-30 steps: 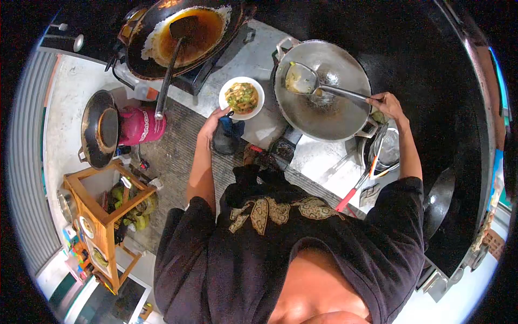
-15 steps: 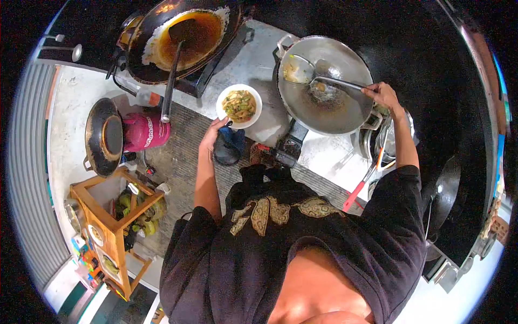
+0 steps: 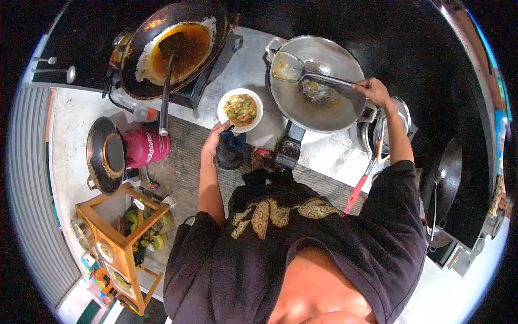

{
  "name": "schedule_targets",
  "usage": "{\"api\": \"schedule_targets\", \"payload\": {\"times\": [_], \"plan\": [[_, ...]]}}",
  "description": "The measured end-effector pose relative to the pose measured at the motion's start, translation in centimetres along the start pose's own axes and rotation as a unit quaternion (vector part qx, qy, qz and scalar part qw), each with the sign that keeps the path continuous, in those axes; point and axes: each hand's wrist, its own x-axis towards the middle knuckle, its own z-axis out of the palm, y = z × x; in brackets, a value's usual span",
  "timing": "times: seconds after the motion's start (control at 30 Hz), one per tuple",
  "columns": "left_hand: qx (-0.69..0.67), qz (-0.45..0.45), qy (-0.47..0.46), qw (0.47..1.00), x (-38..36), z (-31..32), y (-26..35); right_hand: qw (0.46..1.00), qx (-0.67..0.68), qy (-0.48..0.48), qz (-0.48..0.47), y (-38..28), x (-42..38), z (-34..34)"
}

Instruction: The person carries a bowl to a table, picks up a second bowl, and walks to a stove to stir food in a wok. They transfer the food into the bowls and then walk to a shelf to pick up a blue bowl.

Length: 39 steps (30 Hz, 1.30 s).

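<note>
A white bowl [image 3: 259, 114] of cooked food with green pieces rests in the grip of my left hand [image 3: 214, 141], whose fingers are at its near left rim. A small black piece, perhaps a spoon handle, shows at that rim. My right hand [image 3: 373, 92] is closed around the handle of a metal wok spatula [image 3: 329, 79]. The spatula's wide head, with bits of food on it, lies over the left side of a grey wok [image 3: 345, 110]. A little liquid and residue sit at the wok's bottom.
Upper left, a dark wok [image 3: 143, 48] holds brown oil and a long-handled ladle [image 3: 167, 92]. A black pan [image 3: 97, 154] stands by a pink gas cylinder [image 3: 151, 148]. A wooden stand [image 3: 121, 237] is lower left. A red-handled utensil [image 3: 356, 193] sticks out at right.
The view has shifted slightly, with the woks now further left. The bowl in my left hand is a little closer to the grey wok. My right hand still holds the spatula over it.
</note>
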Motion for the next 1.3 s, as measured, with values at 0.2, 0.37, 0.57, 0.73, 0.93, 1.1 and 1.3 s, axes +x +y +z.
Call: {"api": "schedule_targets", "payload": {"times": [0.2,0.37,0.57,0.73,0.93,1.1,1.3], "plan": [[0.021,0.018,-0.019,0.999,-1.2,1.4,1.8,0.999,-0.017,-0.044,0.016,0.7,0.1,0.4],[0.023,0.019,-0.024,0.999,-0.2,0.8,0.9,0.991,-0.133,-0.021,0.019,2.4,-1.2,0.0],[-0.09,-0.036,-0.041,0.994,1.3,0.3,-1.1,0.943,-0.318,0.095,0.025,3.1,-3.0,-1.4],[-0.108,-0.001,-0.04,0.993,1.8,0.9,-1.6,0.937,-0.285,0.201,-0.016,1.1,-1.4,-3.3],[-0.164,-0.017,-0.055,0.985,1.7,1.2,-2.1,0.898,-0.341,0.235,-0.145,-3.3,4.9,-6.0],[-0.119,-0.007,-0.067,0.991,2.1,0.5,-3.1,0.848,-0.339,0.253,-0.321,-8.6,7.1,-6.7],[-0.132,-0.004,-0.05,0.99,0.8,1.7,-2.5,0.857,-0.401,0.14,-0.291,-11.1,4.6,-6.8]]}}
